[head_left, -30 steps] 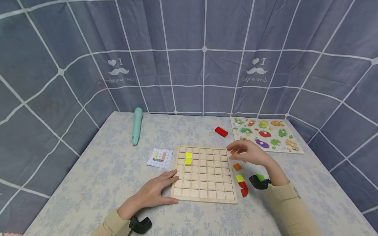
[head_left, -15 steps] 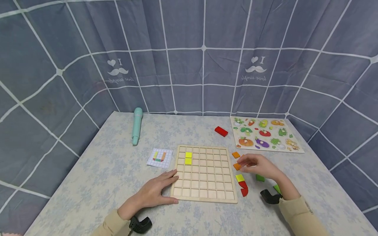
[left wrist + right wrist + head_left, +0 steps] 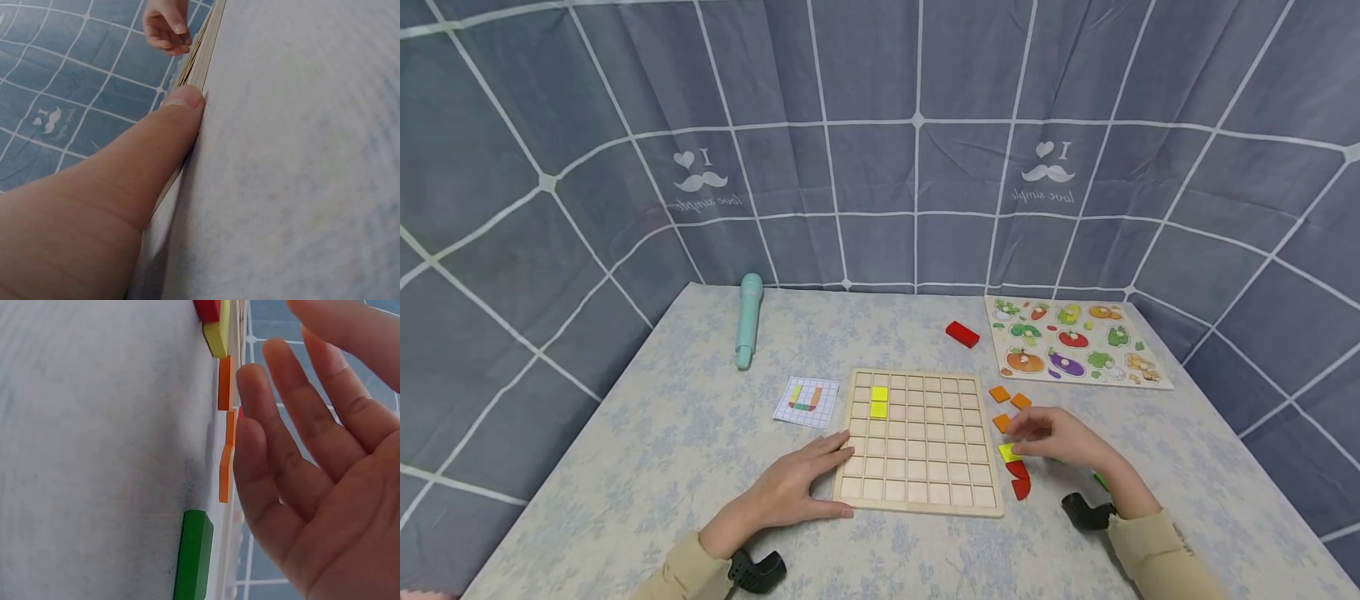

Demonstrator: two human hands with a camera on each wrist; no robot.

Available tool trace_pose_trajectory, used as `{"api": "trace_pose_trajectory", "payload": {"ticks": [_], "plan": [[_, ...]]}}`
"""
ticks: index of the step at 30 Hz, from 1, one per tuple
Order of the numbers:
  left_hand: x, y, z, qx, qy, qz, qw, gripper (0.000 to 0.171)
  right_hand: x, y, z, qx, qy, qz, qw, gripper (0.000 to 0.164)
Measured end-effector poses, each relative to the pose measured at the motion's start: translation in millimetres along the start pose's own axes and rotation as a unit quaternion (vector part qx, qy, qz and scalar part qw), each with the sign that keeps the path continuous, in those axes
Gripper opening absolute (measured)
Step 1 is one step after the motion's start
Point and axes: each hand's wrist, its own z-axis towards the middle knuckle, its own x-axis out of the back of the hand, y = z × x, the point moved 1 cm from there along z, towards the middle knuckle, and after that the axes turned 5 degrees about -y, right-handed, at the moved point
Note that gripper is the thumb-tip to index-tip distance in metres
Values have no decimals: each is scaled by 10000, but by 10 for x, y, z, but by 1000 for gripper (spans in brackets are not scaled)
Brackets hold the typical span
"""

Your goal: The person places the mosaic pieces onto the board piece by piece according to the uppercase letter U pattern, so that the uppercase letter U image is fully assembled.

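Noted: table (image 3: 647,450) under pale cloth with blue floral print. At the far side and along left and right, blue-grey curtain (image 3: 880,167) with white grid lines, moustache motifs and mirror-reversed lettering. At far left, teal microphone-shaped object (image 3: 748,321), lying lengthwise near to far. At far right, picture board (image 3: 1095,337) printed with vegetables; just left of it, red block (image 3: 962,334), lying flat. Left of centre, small pattern card (image 3: 806,402).

At centre, wooden grid board (image 3: 925,454), flat on the cloth, with two yellow squares (image 3: 878,409) in adjoining cells at far left. Along its right edge, off the board: three orange squares (image 3: 999,394), loose yellow square (image 3: 1006,452), two red curved pieces (image 3: 1021,489).

At the board's left rim, left hand (image 3: 797,483), fingers spread, thumb against the edge, holding nothing. Above the loose pieces, right hand (image 3: 1063,437), fingers loosely bent and apart, pinching nothing; contact with the yellow square, cannot tell. Obstruction: part of that square and green block (image 3: 192,556) hidden behind right hand and wrist in the head view.
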Motion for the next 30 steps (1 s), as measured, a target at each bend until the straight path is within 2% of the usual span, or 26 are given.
{"api": "trace_pose_trajectory", "payload": {"ticks": [8, 14, 24, 30], "plan": [[-5, -5, 11, -78, 22, 49, 10000, 81, -27, 27, -25, -37, -34, 15, 10000, 22], [-4, -1, 10, -126, 25, 63, 9999, 80, -59, 21, -29, 201, -81, 151, 9997, 21], [-3, -1, 7, -141, 9, 79, 9999, 81, -111, 82, -16, 28, 158, -230, 9996, 19], [-9, -10, 14, -152, 63, 178, 9997, 81, -121, 84, -11, 43, 227, -253, 9994, 18]]}}
